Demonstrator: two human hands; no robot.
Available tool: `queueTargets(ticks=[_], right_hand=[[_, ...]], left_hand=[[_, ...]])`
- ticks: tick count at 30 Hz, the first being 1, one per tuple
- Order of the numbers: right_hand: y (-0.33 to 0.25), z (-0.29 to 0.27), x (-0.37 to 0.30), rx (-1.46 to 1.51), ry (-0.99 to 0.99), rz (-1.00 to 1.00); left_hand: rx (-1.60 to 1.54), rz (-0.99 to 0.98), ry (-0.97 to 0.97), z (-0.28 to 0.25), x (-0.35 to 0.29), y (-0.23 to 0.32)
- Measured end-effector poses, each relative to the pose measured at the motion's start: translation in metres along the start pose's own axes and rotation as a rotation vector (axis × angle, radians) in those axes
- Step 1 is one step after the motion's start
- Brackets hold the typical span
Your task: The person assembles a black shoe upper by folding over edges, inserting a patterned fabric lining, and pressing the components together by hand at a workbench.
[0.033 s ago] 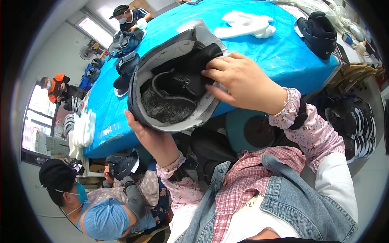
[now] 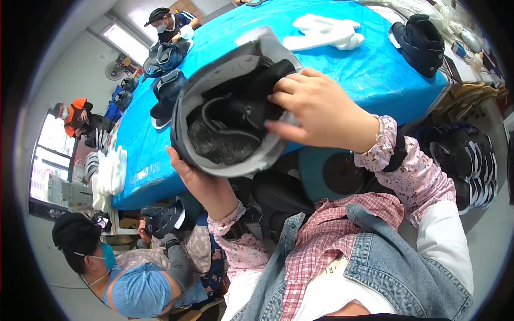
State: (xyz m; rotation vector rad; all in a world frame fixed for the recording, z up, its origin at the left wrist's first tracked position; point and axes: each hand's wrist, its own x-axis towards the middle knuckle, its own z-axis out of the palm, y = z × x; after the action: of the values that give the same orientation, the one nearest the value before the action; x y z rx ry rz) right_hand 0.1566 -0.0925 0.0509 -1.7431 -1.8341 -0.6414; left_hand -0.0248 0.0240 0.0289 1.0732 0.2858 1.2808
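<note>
A dark shoe upper [image 2: 225, 147] is held up over the near edge of the blue-covered table, with its wide opening facing me. Its rim is pale grey, and black padded and mesh material shows inside. My left hand [image 2: 206, 187] supports it from below on the left, thumb up along the outer wall and most fingers hidden behind it. At the right side of the opening, my right hand [image 2: 321, 107] has its fingers curled on the black lining [image 2: 276, 75]. The right fingertips are partly hidden inside.
White foam soles [image 2: 326, 35] and a black high-top shoe [image 2: 420, 45] lie on the blue table cover [image 2: 369, 80]. More shoes [image 2: 168, 88] stand along its left side, near stacked white soles [image 2: 110, 176]. Finished-looking shoes [image 2: 468, 166] are at right. A co-worker [image 2: 134, 283] sits lower left.
The shoe upper has shifted slightly right and down and is a little blurred. My right hand stays at the lining, its thumb moved slightly left. My left hand keeps its hold.
</note>
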Motion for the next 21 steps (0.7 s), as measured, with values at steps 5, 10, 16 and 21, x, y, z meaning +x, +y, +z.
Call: queueTargets(ticks=[5,10,16,21], right_hand=[[-0.02,0.003,0.017,0.208,0.0,0.125],[-0.012,0.039,0.016,1.319,0.229,0.458],[-0.022,-0.018,-0.01,-0.076,0.081,-0.514],[0.026,-0.037,-0.017,-0.037,-0.102,-0.368]], left_hand=[[-0.182,-0.134,-0.093,0.014,-0.007,0.009],[0.304,0.08,-0.019,0.024,-0.008,-0.003],[0.536,0.179,-0.256,-0.042,0.024,-0.03],[0.355,-0.358,-0.746,-0.046,0.064,-0.037]])
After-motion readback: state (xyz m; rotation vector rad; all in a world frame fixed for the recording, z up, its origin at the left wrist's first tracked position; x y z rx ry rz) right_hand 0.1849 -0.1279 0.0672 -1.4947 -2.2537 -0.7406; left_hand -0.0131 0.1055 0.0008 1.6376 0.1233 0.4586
